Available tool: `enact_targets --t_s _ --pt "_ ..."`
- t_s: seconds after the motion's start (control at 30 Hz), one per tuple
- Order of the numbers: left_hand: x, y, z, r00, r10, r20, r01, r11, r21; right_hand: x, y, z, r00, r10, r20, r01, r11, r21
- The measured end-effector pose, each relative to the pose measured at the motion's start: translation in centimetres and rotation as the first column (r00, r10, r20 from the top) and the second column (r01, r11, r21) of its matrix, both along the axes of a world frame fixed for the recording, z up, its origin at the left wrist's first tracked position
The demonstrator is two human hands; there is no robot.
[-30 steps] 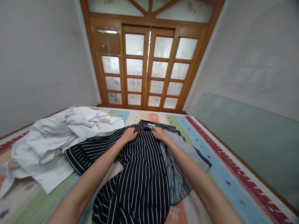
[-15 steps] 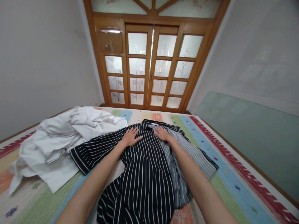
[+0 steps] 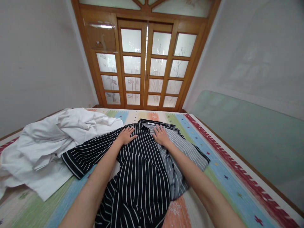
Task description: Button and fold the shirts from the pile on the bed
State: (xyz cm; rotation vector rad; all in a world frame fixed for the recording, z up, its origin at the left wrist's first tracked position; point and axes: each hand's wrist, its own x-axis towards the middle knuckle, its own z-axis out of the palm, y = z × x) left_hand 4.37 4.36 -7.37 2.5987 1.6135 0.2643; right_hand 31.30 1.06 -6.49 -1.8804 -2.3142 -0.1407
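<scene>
A striped shirt is lying on the sheet, extending from the centre to the bottom of the frame. Its collar is pointing toward the door at top centre. The left hand is resting palm-down on the black front, left of the collar; its fingers are spread and released. The right hand is resting on the grey inner side, right of the collar; I am seeing its fingers extended too, grasping nothing. The sleeve at left is bordering a rumpled white cloth. A pale green panel is standing along the frame's right.
</scene>
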Motion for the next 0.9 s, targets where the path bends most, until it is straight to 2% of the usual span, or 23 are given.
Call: enact_targets --t_s 0.13,0.23,0.3,0.4,0.5,0.6,0.7,0.77,0.8,0.9 --pt "-0.1 -0.9 0.3 1.0 -0.001 0.003 0.0 0.984 0.179 4.0 -3.0 1.7 0.989 -0.118 -0.093 0.122 0.992 0.04" --pt "-0.1 -1.8 0.7 1.0 -0.021 0.006 0.018 0.943 0.333 9.3 -5.6 3.2 0.969 -0.221 -0.112 0.227 0.973 0.04" --pt "0.1 -2.4 1.0 0.999 -0.04 -0.025 0.046 0.924 0.38 13.1 -7.8 3.8 0.953 -0.288 -0.089 0.289 0.957 -0.008" --pt "0.2 -3.6 1.4 0.996 -0.062 -0.064 0.081 0.929 0.362 17.6 -11.1 3.6 0.931 -0.364 -0.031 0.357 0.926 -0.125" --pt "0.1 -5.2 1.9 0.998 -0.046 -0.031 0.054 0.954 0.294 19.8 -14.1 2.4 0.906 -0.422 -0.022 0.412 0.894 -0.174" --pt "-0.2 -7.1 2.5 0.998 -0.032 0.053 0.017 0.966 0.258 20.2 -16.0 1.7 0.896 -0.417 -0.157 0.383 0.9 -0.207" --pt "-0.9 -9.6 3.2 0.986 -0.044 0.16 0.006 0.973 0.232 19.5 -17.3 1.8 0.874 -0.292 -0.388 0.221 0.951 -0.217" --pt "-1.8 -11.6 3.7 0.971 -0.059 0.232 0.007 0.976 0.218 18.9 -18.0 2.2 0.798 -0.204 -0.567 0.132 0.977 -0.165" --pt "-2.3 -12.7 4.0 0.962 -0.057 0.267 -0.001 0.977 0.213 18.7 -18.3 2.4 0.737 -0.176 -0.653 0.128 0.984 -0.122" --pt "-4.6 -16.5 5.0 0.945 -0.03 0.326 -0.011 0.992 0.123 18.1 -19.2 2.9 0.52 -0.126 -0.845 0.201 0.979 -0.022"
